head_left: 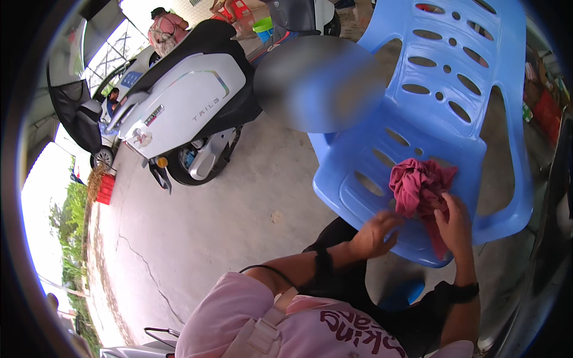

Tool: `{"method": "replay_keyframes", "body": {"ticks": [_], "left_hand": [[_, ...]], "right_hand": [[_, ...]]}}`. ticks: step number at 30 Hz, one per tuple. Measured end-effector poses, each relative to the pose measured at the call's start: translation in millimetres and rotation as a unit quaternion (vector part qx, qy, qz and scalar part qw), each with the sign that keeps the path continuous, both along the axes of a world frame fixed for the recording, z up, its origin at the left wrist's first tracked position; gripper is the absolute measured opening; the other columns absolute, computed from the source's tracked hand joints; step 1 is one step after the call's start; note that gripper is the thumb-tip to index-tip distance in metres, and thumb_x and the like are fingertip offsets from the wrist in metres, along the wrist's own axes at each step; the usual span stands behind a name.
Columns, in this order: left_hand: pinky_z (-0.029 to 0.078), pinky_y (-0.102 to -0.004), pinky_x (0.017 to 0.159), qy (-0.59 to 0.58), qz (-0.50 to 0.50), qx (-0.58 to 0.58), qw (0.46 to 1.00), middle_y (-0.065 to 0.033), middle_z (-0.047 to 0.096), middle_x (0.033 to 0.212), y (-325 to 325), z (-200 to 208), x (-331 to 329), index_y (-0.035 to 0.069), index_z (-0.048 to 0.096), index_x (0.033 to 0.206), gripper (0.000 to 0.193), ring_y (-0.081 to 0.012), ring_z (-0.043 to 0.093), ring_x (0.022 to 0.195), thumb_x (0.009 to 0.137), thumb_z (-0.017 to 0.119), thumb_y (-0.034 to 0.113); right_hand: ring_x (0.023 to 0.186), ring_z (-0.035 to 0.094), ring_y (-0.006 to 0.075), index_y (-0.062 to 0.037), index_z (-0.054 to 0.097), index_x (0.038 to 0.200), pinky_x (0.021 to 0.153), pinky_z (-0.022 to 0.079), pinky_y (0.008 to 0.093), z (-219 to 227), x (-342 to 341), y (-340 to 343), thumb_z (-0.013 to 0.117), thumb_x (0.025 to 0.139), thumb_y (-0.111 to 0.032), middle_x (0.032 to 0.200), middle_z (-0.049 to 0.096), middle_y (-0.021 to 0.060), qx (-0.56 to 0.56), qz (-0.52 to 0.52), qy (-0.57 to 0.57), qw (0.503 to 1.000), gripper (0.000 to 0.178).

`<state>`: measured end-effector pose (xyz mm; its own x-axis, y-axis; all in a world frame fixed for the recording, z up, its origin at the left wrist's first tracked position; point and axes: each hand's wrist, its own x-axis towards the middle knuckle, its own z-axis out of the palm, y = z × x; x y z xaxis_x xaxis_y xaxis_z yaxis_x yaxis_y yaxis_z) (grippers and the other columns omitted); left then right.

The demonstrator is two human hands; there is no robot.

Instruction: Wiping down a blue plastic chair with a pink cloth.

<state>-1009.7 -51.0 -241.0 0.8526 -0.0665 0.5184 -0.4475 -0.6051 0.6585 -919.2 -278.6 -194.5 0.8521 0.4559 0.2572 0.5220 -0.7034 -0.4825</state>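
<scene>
A crumpled dark pink cloth (416, 184) lies on the seat of a light blue plastic chair (352, 170), with a narrow end trailing toward the seat's front edge. At the cloth's right side is my right hand (456, 225), its fingers bent against the fabric and seeming to pinch its edge. My left hand (375, 236) hovers at the seat's front edge, just left of the cloth. Its fingers are loosely bent and apart, slightly blurred, with nothing visible in them. Dark bands circle both wrists.
A white and black scooter (197, 95) stands on the concrete floor (239, 203) to the left. A blurred oval patch covers something beside the chair. Farther off are a red crate (104, 189), a green and blue bucket (262, 28) and a seated person (167, 30).
</scene>
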Motion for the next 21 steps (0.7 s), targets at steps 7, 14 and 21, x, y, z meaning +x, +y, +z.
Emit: {"method": "replay_keyframes", "body": {"ticks": [7,14,21], "left_hand": [[0.022,-0.066,0.104,0.167,0.044,0.19,0.967,-0.0265,0.024,0.147,-25.6,23.1,77.5,0.015,0.043,0.138,0.078,-0.0467,0.02,0.137,0.072,0.072,0.043],[0.028,-0.0649,0.102,0.145,0.016,0.186,0.972,-0.0203,0.029,0.144,-34.9,-23.1,88.6,0.019,0.054,0.125,0.069,-0.0428,0.024,0.135,0.063,0.076,0.037],[0.046,-0.0515,0.088,0.078,0.004,0.196,0.978,-0.008,0.052,0.12,8.9,-5.5,75.1,0.014,0.063,0.1,0.043,-0.0349,0.047,0.117,0.061,0.077,0.027]], "right_hand": [[0.108,0.052,0.0404,0.0012,0.05,0.123,0.093,0.042,0.0453,-0.2,-12.7,-21.3,0.062,0.082,-0.009,0.115,0.056,0.0218,-0.141,-0.033,0.083,0.986,0.044],[0.116,0.048,0.0414,0.005,0.049,0.121,0.1,0.039,0.0453,-19.1,-31.1,-30.1,0.061,0.083,-0.01,0.126,0.051,0.0237,-0.155,-0.016,0.036,0.987,0.043],[0.12,0.048,0.0388,0.0013,0.053,0.116,0.1,0.04,0.0454,-11.6,-22.1,-45.9,0.061,0.083,-0.012,0.124,0.054,0.0225,-0.15,-0.05,0.101,0.982,0.036]]}}
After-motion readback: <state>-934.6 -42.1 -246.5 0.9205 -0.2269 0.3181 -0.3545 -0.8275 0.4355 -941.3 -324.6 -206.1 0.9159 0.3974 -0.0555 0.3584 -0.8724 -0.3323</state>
